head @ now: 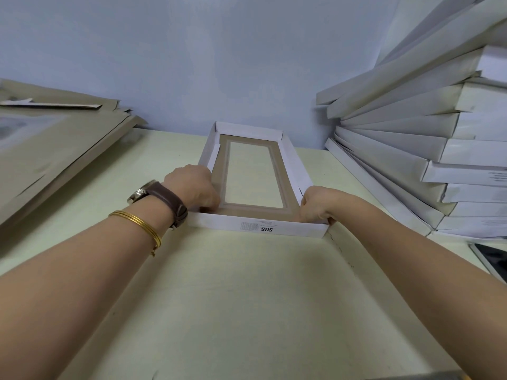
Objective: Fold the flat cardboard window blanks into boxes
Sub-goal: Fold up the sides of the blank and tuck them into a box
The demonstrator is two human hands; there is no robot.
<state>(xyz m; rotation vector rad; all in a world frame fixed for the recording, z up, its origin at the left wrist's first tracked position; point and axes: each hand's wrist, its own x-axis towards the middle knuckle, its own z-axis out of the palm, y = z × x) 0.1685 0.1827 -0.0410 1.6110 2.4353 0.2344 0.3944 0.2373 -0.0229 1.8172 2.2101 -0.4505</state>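
A window box lies on the table, its brown inside facing up around a clear window, its white walls standing on all sides. The near wall carries an SGS print. My left hand is at the near left corner, its curled fingers down inside the box on the corner flap. My right hand grips the near right corner, thumb outside the wall and fingers inside.
A stack of flat brown blanks lies at the left. A tall leaning pile of folded white boxes fills the right. A dark tablet lies at the right edge. The pale table stretches toward me.
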